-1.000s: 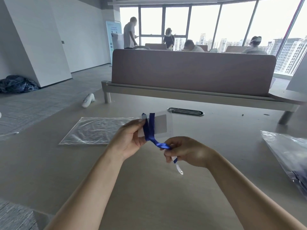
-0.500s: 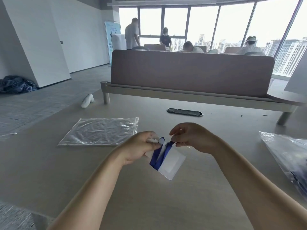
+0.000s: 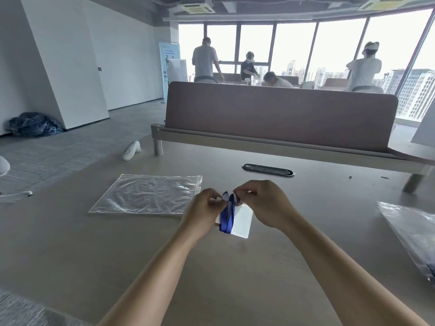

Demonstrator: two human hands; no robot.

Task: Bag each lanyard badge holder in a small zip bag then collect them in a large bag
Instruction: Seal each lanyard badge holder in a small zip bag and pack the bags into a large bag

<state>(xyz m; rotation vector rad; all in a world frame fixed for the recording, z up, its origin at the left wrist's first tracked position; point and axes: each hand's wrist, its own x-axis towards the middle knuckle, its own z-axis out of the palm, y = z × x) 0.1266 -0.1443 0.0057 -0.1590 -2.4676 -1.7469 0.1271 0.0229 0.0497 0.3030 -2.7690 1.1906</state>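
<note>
A clear badge holder (image 3: 242, 221) with a folded blue lanyard (image 3: 227, 216) hangs just above the table in front of me. My left hand (image 3: 203, 214) pinches its top from the left and my right hand (image 3: 263, 205) pinches it from the right, fingertips nearly meeting at the lanyard's upper end. A large clear zip bag (image 3: 148, 195) lies flat on the table to the left of my hands. I cannot tell whether a small zip bag is around the holder.
Another clear plastic bag (image 3: 412, 229) with dark items lies at the table's right edge. A cable grommet (image 3: 268, 170) sits behind my hands, with a brown desk divider (image 3: 280, 116) beyond it. A white controller (image 3: 131, 150) rests at the far left corner. Several people stand by the windows.
The badge holder came down from raised in front of me to just above the table. My right hand moved from the lanyard's lower end up to its top, beside my left hand.
</note>
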